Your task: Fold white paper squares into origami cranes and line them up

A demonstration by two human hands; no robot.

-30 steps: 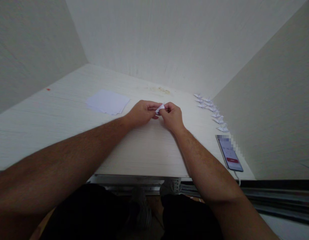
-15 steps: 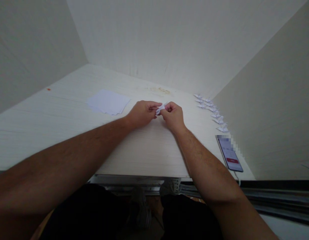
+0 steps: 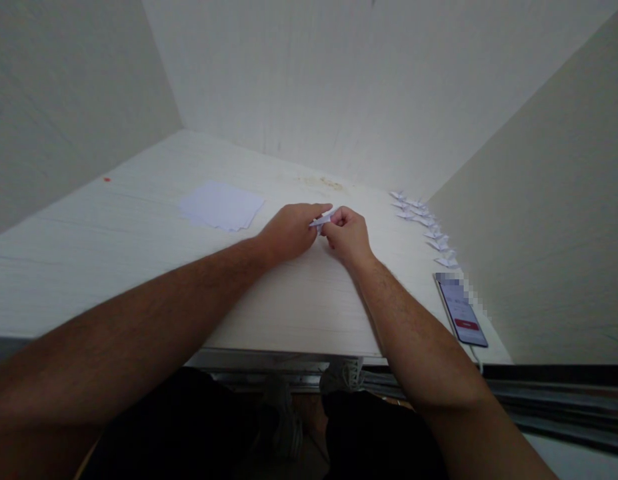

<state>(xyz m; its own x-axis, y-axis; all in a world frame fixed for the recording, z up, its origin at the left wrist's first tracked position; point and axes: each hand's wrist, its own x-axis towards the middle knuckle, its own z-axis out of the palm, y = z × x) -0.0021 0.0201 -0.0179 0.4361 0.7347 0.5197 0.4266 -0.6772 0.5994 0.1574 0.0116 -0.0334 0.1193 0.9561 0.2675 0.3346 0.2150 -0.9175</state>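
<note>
My left hand [image 3: 290,230] and my right hand [image 3: 347,235] meet over the middle of the white table [image 3: 113,253]. Both pinch a small folded piece of white paper [image 3: 322,219] between thumb and fingers, just above the tabletop. Most of the paper is hidden by my fingers; only a thin pointed edge shows. A stack of white square sheets [image 3: 221,205] lies to the left of my left hand.
A row of several small folded paper figures [image 3: 425,223] runs along the right wall. A phone [image 3: 463,312] with a lit screen lies at the table's right front corner, a cable leaving it. Walls close the table on three sides. My legs show below the front edge.
The paper piece has been turned and pressed flatter between my fingers; less of it shows. My head has shifted slightly, moving the scene a little to the right.
</note>
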